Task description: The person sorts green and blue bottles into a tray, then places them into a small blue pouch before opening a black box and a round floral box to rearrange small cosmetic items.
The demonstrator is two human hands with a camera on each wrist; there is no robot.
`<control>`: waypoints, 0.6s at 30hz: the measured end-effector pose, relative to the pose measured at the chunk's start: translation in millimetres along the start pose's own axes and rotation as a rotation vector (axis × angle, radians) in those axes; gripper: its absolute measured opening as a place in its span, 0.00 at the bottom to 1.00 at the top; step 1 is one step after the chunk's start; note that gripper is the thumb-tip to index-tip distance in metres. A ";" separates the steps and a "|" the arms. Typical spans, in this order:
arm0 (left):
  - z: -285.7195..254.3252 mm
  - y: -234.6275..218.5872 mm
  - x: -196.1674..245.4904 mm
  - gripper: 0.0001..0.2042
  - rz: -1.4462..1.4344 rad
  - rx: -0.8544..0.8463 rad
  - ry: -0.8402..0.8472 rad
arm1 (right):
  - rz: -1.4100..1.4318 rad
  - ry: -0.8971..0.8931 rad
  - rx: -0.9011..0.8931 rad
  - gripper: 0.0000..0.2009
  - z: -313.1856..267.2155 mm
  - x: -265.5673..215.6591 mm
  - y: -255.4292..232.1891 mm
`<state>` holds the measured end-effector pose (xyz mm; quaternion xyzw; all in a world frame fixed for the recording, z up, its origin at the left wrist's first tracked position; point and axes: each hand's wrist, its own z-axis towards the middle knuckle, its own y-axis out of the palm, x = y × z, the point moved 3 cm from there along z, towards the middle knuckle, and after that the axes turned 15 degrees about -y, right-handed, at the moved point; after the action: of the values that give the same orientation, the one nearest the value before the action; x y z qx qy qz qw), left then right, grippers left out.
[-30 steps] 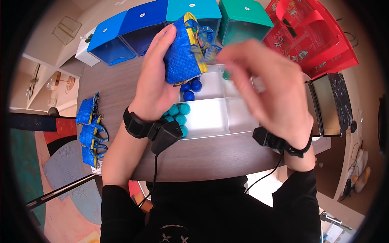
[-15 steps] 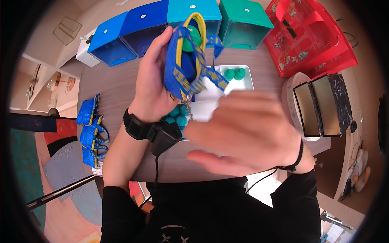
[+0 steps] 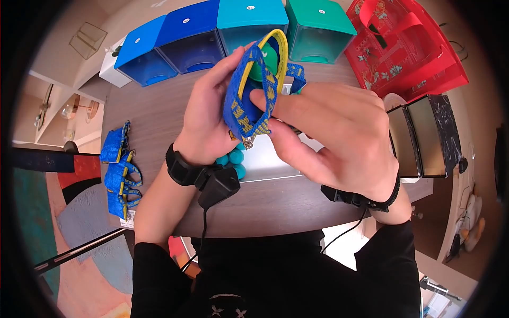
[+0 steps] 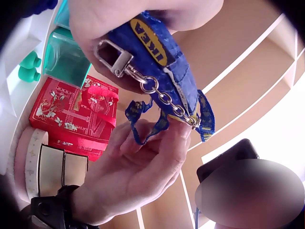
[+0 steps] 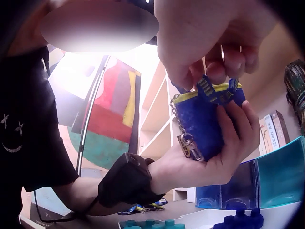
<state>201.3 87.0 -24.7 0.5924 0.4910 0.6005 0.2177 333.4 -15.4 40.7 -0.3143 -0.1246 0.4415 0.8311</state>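
Note:
My left hand (image 3: 204,122) grips a small blue IKEA tote bag (image 4: 164,52) from below and behind, its mouth tilted toward the head camera. The bag has a yellow zip edge, patterned webbing handles (image 3: 269,90), and a metal clip (image 4: 114,59) on a chain. Inside show a green bottle-like piece (image 3: 266,61) and something blue. At the mouth is my right hand (image 3: 344,132), index finger reaching inside, thumb outside by the rim and a handle. The bag hides much of the left fingers in the head view.
Underneath stands a white divided tray (image 3: 265,164) with teal pieces (image 3: 236,157); blue pieces (image 5: 240,220) show in the right wrist view. Several blue bags (image 3: 121,177) lie left. Blue-to-green boxes (image 3: 321,26) line the back, with a red gift bag (image 3: 408,58) and black box (image 3: 442,135) right.
The bag's mouth has turned toward the head camera, revealing its contents. My right hand moved off it, swept down over the tray, then came back up with a finger in the mouth.

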 end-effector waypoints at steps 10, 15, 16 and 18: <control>0.0 8.5 -5.4 0.20 0.066 0.029 0.005 | 0.121 -0.009 0.007 0.09 -1.7 6.4 -3.3; -1.6 12.1 -4.4 0.20 0.102 0.047 0.017 | 0.192 0.062 0.003 0.07 2.2 6.3 -3.5; -1.0 12.0 -5.8 0.20 0.107 0.049 0.014 | 0.192 0.067 0.002 0.07 2.4 7.4 -5.3; -1.7 11.1 -8.9 0.20 0.111 0.058 0.013 | 0.172 0.118 -0.060 0.07 2.4 11.6 -7.7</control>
<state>205.1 74.2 -19.4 0.6208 0.4759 0.6011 0.1635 344.0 -8.2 46.6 -0.3741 -0.0610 0.4879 0.7863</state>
